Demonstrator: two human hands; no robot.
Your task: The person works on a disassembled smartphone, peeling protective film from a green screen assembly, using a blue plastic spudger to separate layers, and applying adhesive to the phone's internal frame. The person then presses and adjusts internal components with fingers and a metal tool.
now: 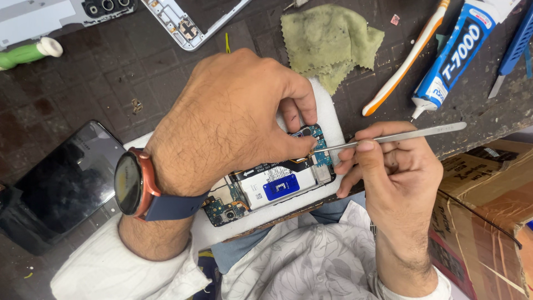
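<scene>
An opened phone [272, 186] with its back removed lies on a white foam pad [327, 111]; its battery and blue-green circuit boards show. My left hand [233, 116], with a round watch on a blue strap at the wrist, presses down on the phone's upper part and covers much of it. My right hand [391, 169] grips metal tweezers [411, 132], whose tips reach the board near the left thumb at the phone's top edge.
A dark phone screen [64, 183] lies at left. At the back are a white phone frame [189, 22], a green-handled tool [28, 53], a green cloth [330, 39], an orange-white pry tool [405, 61], a glue tube [452, 53] and a blue tool [516, 41]. A cardboard box [488, 205] is at right.
</scene>
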